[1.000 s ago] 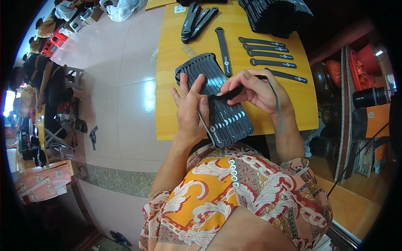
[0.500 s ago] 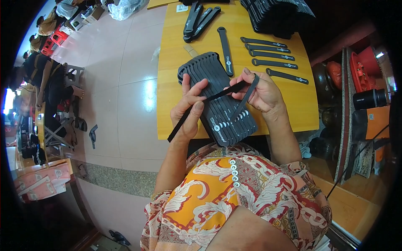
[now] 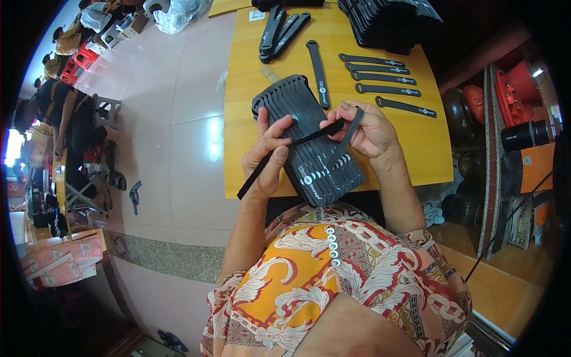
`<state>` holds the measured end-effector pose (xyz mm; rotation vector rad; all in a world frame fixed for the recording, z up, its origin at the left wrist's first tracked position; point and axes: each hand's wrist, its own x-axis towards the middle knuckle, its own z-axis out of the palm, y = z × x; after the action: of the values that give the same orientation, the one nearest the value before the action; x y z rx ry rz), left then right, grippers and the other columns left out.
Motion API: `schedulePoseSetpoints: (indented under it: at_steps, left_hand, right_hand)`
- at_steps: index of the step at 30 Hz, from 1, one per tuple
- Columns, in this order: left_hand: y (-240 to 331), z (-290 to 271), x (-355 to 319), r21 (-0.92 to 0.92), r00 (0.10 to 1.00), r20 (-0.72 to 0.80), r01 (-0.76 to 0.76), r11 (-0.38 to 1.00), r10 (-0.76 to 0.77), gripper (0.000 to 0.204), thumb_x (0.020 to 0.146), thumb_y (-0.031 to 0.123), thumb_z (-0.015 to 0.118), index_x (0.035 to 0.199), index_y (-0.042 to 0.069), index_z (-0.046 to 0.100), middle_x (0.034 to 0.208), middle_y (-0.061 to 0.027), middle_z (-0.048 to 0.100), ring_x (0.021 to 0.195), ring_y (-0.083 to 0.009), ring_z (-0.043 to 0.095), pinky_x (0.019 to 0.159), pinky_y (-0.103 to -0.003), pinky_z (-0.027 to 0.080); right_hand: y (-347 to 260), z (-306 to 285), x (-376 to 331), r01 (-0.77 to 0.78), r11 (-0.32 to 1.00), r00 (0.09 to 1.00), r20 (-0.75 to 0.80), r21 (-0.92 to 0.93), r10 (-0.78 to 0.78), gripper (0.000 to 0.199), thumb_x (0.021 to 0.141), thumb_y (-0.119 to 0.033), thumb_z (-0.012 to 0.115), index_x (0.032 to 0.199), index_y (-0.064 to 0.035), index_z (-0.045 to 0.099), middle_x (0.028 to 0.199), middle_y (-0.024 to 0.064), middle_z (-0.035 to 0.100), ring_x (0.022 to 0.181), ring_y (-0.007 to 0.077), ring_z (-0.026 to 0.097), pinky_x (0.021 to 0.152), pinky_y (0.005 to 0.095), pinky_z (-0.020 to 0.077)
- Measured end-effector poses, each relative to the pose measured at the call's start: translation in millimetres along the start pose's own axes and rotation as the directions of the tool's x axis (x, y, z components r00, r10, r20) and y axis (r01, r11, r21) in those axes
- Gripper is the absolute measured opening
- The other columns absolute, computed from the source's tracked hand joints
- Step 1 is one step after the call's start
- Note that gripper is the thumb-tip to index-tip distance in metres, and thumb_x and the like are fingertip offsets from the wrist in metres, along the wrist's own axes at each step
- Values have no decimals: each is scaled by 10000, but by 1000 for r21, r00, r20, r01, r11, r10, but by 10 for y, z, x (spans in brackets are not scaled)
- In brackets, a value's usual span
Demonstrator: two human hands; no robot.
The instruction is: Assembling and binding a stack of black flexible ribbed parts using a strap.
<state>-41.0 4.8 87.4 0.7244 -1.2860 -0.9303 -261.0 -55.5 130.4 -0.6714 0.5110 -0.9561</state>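
Observation:
A long black strap [image 3: 310, 138] runs slantwise between my hands, its tail hanging down past my left wrist. My left hand [image 3: 266, 156] pinches it between thumb and fingers, with the other fingers raised. At the opposite end, my right hand [image 3: 373, 134] grips the strap where it bends over, and a dark grey length slants down from those fingers. Beneath both hands lies a fanned stack of black straps [image 3: 286, 101] with rounded ends and white print, reaching over the table's near edge toward my lap.
On the yellow table [image 3: 244, 71], one loose strap [image 3: 317, 74] lies beyond the stack, and several more form a row [image 3: 388, 91] at the right. A bundle of straps [image 3: 276, 35] and a big dark pile [image 3: 386, 27] stand farther back. Shelves [image 3: 489, 160] flank the right side.
Both hands keep their hold on the strap. My right hand has shifted very slightly, and the view has moved a little; otherwise the straps lie as before.

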Motion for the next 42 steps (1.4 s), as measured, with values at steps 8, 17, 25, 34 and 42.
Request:
schedulePoseSetpoints:
  at_steps: [8,17,25,34,42]
  left_hand:
    - [-36,6,-18,-162,999,-18,45,986,-49,69,840,118,694,865,55,681,1222,-158,613,1429,-315,160,1140,-466,79]
    - [-111,-50,-24,-197,1000,-15,5,980,-8,81,820,102,701,835,34,660,1168,-169,637,1419,-306,186,1141,-483,23]
    - [-195,-97,-82,-290,1000,-28,-10,957,2,59,823,69,685,866,40,657,1175,-169,631,1423,-311,176,1143,-487,7]
    - [-218,5,-96,-415,983,-177,-41,909,-37,53,831,23,670,878,48,662,1147,-143,644,1396,-299,267,1146,-472,87]
    - [-107,120,-321,69,909,-412,103,992,-65,80,823,83,714,817,32,653,886,-64,627,1065,-211,518,940,-335,384]
  right_hand:
    - [17,36,6,66,980,980,-171,-189,-99,223,895,-195,638,883,26,611,851,145,664,808,222,690,605,259,581]
    - [125,-6,12,101,986,944,-301,-129,-136,156,874,-85,639,924,56,596,858,159,663,756,245,692,618,273,567]
    - [252,-43,97,268,665,844,-162,-697,-511,159,851,-139,700,854,18,669,704,32,633,610,92,593,536,180,450]
    - [384,-176,75,27,952,964,-245,-305,-106,223,884,-213,676,895,9,693,686,-28,617,564,24,522,494,159,391]
    - [384,-180,38,60,916,945,-272,-396,-180,216,893,-204,662,884,10,690,671,-27,609,543,37,517,495,179,405]
